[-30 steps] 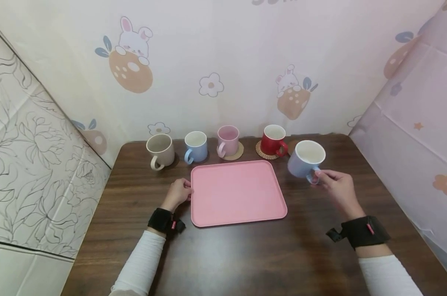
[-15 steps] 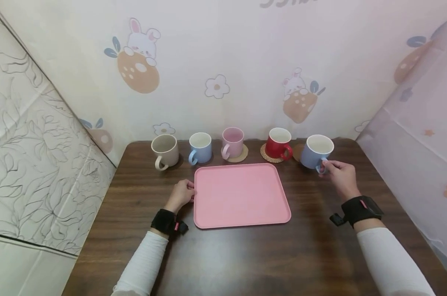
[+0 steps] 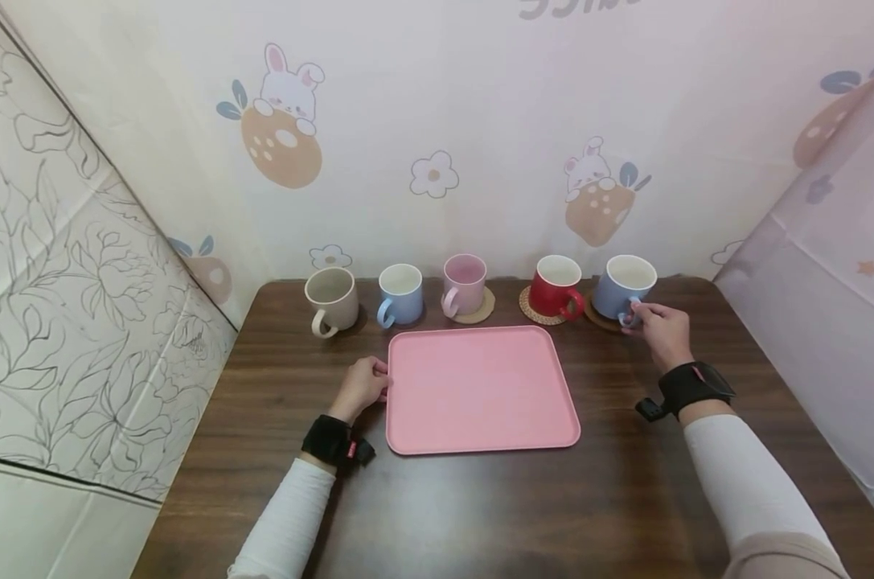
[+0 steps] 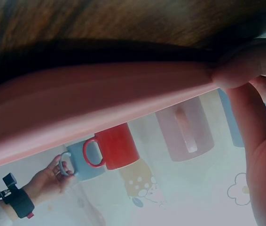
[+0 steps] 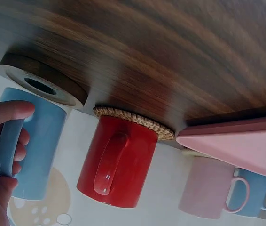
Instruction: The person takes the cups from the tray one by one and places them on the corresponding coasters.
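Observation:
A pink tray (image 3: pixel 480 386) lies flat in the middle of the dark wooden table (image 3: pixel 480 498). My left hand (image 3: pixel 380 383) grips its left rim, and the thumb (image 4: pixel 246 70) lies over the tray's edge (image 4: pixel 100 103). My right hand (image 3: pixel 635 318) pinches the handle (image 5: pixel 8 146) of a periwinkle blue mug (image 3: pixel 625 285). That mug (image 5: pixel 39 141) stands upright at a round wooden coaster (image 5: pixel 43 87) at the back right; whether it touches the coaster I cannot tell.
Along the back edge stand a red mug (image 3: pixel 555 285) on a woven coaster, a pink mug (image 3: pixel 464 284) on a cork coaster, a light blue mug (image 3: pixel 400 293) and a beige mug (image 3: pixel 330 299). Papered walls close the back and both sides.
My right hand has carried the periwinkle mug from beside the tray's right corner back and down to the wooden coaster. My left hand stays on the tray's rim.

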`<move>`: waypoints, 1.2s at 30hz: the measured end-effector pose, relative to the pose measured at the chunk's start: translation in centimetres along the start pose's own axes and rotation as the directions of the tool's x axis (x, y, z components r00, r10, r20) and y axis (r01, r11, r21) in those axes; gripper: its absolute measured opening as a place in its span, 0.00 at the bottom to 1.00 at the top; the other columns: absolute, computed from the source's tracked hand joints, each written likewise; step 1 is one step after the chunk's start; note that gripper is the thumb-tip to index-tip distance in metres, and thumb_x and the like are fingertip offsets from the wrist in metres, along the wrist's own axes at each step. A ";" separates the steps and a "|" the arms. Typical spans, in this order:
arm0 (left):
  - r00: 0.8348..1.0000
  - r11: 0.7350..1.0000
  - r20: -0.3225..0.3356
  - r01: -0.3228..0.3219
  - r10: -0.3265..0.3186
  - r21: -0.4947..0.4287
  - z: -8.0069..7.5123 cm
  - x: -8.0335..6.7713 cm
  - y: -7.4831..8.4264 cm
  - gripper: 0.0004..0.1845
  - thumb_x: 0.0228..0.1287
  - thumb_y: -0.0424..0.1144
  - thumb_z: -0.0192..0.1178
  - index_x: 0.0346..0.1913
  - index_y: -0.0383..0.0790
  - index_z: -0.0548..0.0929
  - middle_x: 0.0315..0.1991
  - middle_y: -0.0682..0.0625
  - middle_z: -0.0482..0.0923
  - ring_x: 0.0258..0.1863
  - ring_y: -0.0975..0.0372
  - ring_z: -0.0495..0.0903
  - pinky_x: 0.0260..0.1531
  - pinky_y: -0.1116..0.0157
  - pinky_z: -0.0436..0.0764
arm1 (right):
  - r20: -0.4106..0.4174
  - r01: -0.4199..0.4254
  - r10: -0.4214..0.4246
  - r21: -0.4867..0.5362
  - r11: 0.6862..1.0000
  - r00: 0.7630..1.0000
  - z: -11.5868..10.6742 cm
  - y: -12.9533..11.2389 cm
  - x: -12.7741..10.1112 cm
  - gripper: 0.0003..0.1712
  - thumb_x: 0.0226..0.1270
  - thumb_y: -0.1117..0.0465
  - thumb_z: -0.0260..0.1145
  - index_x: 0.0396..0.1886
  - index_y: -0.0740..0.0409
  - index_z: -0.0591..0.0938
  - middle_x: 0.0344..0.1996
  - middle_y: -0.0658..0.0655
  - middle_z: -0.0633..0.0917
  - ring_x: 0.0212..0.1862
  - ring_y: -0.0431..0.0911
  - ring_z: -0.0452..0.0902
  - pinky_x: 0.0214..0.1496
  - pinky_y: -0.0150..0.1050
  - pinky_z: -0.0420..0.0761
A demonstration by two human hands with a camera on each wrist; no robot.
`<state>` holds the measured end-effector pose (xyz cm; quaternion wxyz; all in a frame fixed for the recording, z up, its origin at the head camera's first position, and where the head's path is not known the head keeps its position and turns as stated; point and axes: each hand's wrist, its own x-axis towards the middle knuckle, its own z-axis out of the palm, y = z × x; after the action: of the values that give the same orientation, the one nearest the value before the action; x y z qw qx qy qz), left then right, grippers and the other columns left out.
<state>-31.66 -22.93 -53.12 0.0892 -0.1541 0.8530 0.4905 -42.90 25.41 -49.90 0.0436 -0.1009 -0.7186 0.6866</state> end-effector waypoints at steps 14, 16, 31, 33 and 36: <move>1.000 1.000 -0.008 -0.021 0.021 -0.020 -0.1 0.2 -0.1 0.09 0.61 0.25 0.60 0.45 0.28 0.78 0.30 0.42 0.80 0.18 0.63 0.77 0.20 0.69 0.81 | 0.019 -0.044 0.041 0.159 0.986 0.999 0.2 0.5 0.7 0.08 0.68 0.60 0.64 0.36 0.61 0.85 0.24 0.49 0.85 0.30 0.39 0.83 0.35 0.34 0.86; 1.000 0.999 -0.006 -0.030 0.030 -0.028 -0.1 0.2 -0.1 0.09 0.61 0.25 0.59 0.45 0.27 0.78 0.29 0.42 0.80 0.18 0.63 0.77 0.20 0.69 0.81 | 0.022 -0.059 0.057 0.158 0.986 0.998 0.1 0.6 0.8 0.08 0.68 0.60 0.64 0.36 0.60 0.85 0.24 0.49 0.85 0.30 0.39 0.83 0.36 0.35 0.86; 0.997 0.996 0.006 -0.083 0.083 -0.015 -0.5 0.2 -0.6 0.09 0.62 0.25 0.57 0.45 0.27 0.77 0.33 0.41 0.78 0.20 0.62 0.78 0.22 0.68 0.82 | 0.033 -0.082 0.078 0.121 0.989 0.996 0.2 1.1 0.8 0.15 0.68 0.56 0.64 0.46 0.63 0.83 0.28 0.46 0.84 0.33 0.36 0.81 0.35 0.29 0.84; 0.995 0.995 0.024 -0.094 0.095 -0.027 -0.6 0.4 -0.7 0.09 0.62 0.25 0.58 0.45 0.27 0.76 0.31 0.41 0.78 0.20 0.63 0.78 0.22 0.67 0.82 | 0.019 -0.068 0.067 0.050 0.996 0.998 0.2 1.2 0.9 0.18 0.69 0.54 0.63 0.48 0.63 0.82 0.28 0.44 0.83 0.34 0.35 0.79 0.35 0.27 0.83; 0.995 0.995 0.036 -0.095 0.096 -0.027 -0.5 0.4 -0.8 0.09 0.62 0.25 0.57 0.45 0.27 0.76 0.31 0.41 0.78 0.20 0.63 0.78 0.22 0.67 0.82 | 0.007 -0.043 0.044 -0.116 0.992 0.999 0.1 1.4 1.0 0.27 0.71 0.49 0.60 0.56 0.67 0.78 0.29 0.40 0.81 0.37 0.36 0.75 0.36 0.25 0.80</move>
<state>-31.77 -23.80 -53.66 0.0797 -0.1052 0.8513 0.5078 -43.79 25.53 -51.35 0.0195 -0.1156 -0.7552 0.6449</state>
